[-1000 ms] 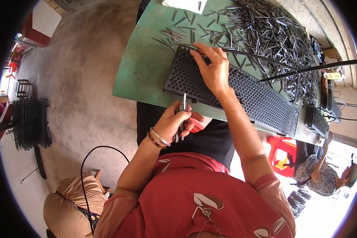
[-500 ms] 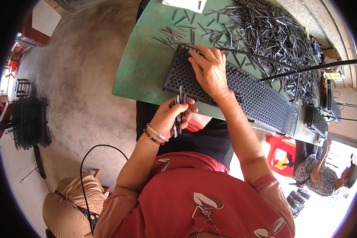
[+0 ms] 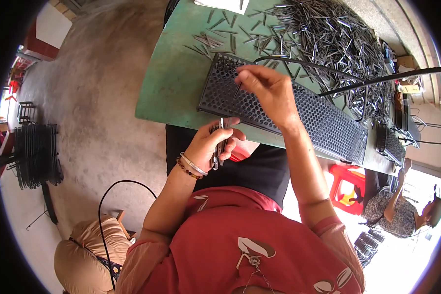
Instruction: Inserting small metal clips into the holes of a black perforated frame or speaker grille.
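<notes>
A long black tray [image 3: 306, 125] full of round holes lies slantwise along the table's near edge. Its far left end has thin pieces standing in some holes. Over that left part, my right hand [image 3: 277, 98] is raised, thumb and fingers pinched on a slim dark metal strip [image 3: 237, 92] that points down at the holes. Just off the table edge, my left hand [image 3: 206, 142] is closed around a bunch of similar metal strips [image 3: 218, 153], their ends sticking out above and below the fingers.
A big heap of dark metal strips [image 3: 338, 44] covers the back right of the green table [image 3: 164, 88], with loose ones scattered leftward. A black bar [image 3: 387, 78] crosses above the tray's far side. Right of me are a red stool [image 3: 348, 191] and a seated person [image 3: 394, 208].
My right hand has lifted off the tray's left end and drawn back toward me, now showing a strip in its pinch. My left hand stays almost in place with its bunch.
</notes>
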`<state>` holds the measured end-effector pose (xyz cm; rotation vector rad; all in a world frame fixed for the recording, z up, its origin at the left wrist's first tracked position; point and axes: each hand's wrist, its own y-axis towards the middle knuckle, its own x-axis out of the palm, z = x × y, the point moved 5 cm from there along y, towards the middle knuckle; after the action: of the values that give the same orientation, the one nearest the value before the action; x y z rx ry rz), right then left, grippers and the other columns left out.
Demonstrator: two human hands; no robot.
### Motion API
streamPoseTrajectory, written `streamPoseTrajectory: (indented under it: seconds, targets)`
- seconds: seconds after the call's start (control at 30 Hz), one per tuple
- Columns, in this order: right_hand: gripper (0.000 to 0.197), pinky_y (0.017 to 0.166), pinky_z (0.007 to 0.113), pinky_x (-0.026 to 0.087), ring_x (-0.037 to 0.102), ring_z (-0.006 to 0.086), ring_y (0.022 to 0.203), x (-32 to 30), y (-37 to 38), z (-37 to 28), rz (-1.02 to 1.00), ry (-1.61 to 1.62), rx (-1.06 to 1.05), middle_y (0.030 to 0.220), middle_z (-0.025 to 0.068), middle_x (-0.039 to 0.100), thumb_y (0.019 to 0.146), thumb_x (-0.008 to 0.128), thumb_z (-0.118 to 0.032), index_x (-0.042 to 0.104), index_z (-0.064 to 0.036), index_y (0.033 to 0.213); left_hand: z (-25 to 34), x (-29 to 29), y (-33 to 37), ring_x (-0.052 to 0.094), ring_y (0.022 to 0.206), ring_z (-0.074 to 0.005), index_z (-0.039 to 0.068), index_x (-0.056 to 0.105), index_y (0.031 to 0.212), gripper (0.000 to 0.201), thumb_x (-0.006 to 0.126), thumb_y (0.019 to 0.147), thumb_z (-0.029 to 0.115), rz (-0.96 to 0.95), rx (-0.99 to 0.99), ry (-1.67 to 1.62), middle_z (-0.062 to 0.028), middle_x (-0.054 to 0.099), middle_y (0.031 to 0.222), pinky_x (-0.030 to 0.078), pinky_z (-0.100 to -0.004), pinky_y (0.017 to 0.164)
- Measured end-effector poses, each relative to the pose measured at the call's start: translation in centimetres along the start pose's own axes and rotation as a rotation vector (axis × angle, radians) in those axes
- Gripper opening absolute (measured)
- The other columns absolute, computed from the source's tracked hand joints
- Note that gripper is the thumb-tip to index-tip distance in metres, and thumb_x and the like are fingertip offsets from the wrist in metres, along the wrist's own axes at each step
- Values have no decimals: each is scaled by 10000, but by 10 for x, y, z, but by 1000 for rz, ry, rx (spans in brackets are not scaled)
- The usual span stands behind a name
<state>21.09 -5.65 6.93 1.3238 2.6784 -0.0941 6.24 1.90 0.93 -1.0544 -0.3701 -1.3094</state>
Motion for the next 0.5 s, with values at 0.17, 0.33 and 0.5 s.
streamPoseTrajectory:
  seconds: [0.17,0.33,0.5]
  targets:
    - [247,720,229,489,641,100,804,-10,18,7,255,-294,-196,882,88,701,877,630,-138,639,15,1071,-13,-9,-2,552,629,-111,15,538,1065,196,484,897,99,-31,-22,-1,-164,640,936,438,-235,474]
    - [209,685,242,492,646,111,763,-5,20,8,311,-404,-259,849,106,694,867,642,-139,658,-25,1041,-15,-12,-2,603,707,-148,17,564,1031,169,535,881,90,90,-27,-60,-108,629,892,518,-277,590]
    - [199,671,249,496,647,121,736,0,19,4,293,-436,-291,839,110,692,863,645,-137,664,-20,1023,-12,-15,-6,627,784,-169,19,590,1010,160,589,862,81,181,-59,-87,-63,609,849,556,-309,674]
